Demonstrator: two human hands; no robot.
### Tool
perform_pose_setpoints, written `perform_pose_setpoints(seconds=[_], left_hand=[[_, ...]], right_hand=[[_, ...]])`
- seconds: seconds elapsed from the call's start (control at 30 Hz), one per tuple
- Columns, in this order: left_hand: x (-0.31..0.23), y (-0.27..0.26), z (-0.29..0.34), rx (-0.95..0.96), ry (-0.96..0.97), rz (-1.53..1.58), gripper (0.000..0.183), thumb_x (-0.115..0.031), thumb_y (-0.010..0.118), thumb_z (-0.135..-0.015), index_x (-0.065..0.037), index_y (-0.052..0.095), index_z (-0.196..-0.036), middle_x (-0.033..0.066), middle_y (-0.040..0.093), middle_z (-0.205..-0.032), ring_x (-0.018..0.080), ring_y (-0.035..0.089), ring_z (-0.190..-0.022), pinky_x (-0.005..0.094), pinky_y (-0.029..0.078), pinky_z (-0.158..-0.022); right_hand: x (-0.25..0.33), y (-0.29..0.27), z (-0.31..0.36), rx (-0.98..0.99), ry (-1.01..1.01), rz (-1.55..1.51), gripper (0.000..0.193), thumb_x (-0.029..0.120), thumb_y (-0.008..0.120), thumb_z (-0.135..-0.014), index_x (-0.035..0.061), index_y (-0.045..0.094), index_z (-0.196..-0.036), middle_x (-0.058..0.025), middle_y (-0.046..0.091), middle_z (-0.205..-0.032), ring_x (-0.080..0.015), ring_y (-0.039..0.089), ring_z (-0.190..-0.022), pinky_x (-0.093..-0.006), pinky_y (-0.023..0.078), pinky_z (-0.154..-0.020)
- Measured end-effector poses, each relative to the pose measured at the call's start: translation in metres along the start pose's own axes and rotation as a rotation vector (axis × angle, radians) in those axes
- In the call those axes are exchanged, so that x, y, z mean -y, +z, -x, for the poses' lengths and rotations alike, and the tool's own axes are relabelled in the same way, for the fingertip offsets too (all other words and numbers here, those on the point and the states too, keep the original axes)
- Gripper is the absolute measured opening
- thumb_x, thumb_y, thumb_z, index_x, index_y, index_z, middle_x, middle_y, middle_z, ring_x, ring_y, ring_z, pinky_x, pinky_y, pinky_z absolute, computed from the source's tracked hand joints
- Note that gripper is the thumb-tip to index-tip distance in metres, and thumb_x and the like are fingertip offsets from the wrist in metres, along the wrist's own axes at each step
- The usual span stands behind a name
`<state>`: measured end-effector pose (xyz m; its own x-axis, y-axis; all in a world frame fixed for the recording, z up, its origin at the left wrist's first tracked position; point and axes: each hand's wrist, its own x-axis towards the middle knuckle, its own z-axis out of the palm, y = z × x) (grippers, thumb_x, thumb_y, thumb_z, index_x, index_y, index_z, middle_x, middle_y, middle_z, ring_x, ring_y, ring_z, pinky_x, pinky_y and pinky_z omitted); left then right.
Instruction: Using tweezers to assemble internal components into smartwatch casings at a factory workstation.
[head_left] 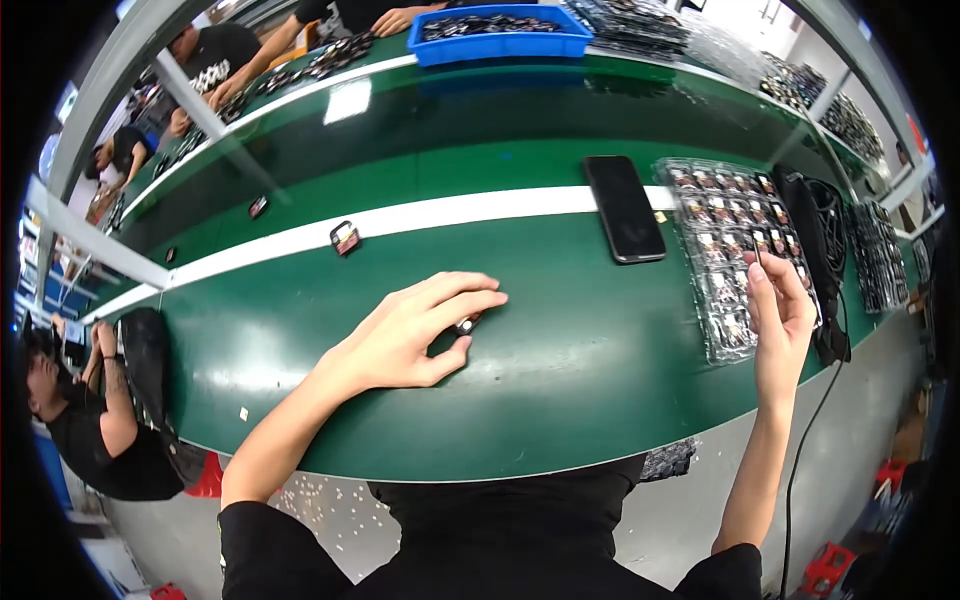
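Note:
My left hand rests low over the green table, its fingers curled around a small dark part with a shiny spot. Most of that part is hidden beneath the fingers. On the right, my right hand is raised over the near right side of a clear plastic tray. Thumb and forefinger pinch a thin dark piece, seen nearly edge-on. Rows of small dark, pink and white parts fill the tray's pockets. Farther off, a similar small part lies alone by the white strip.
A black phone lies left of the tray; a black pouch with a cable lies right of it. More small parts sit farther left. Across the table stand a blue bin and stacked trays. Other people work at the left and back.

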<state>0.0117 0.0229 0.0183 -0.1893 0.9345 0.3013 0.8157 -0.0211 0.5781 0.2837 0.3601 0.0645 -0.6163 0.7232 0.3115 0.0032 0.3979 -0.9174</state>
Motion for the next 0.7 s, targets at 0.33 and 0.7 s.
perform_pose_setpoints(seconds=[0.33,0.7], left_hand=[[0.025,-0.002,0.022,-0.081,-0.095,0.012,0.069,-0.031,0.096,-0.087,-0.009,0.069,-0.147,0.0122,0.068,-0.136,0.0334,0.066,-0.122,0.0461,0.054,-0.107],[0.030,-0.005,0.025,-0.090,-0.064,-0.046,0.051,-0.030,0.097,-0.087,-0.009,0.076,-0.128,0.0047,0.072,-0.123,0.0269,0.066,-0.113,0.0407,0.048,-0.099]], right_hand=[[0.026,0.175,0.001,0.715,0.037,-0.041,0.018,0.013,0.075,-0.109,-0.0042,0.073,-0.114,0.0029,0.067,-0.081,-0.0010,0.049,-0.071,-0.0251,0.040,-0.061],[-0.004,0.189,0.015,0.718,0.177,-0.212,0.019,-0.001,0.085,-0.100,-0.0045,0.085,-0.119,-0.0018,0.072,-0.090,-0.0023,0.061,-0.076,-0.0223,0.047,-0.063]])
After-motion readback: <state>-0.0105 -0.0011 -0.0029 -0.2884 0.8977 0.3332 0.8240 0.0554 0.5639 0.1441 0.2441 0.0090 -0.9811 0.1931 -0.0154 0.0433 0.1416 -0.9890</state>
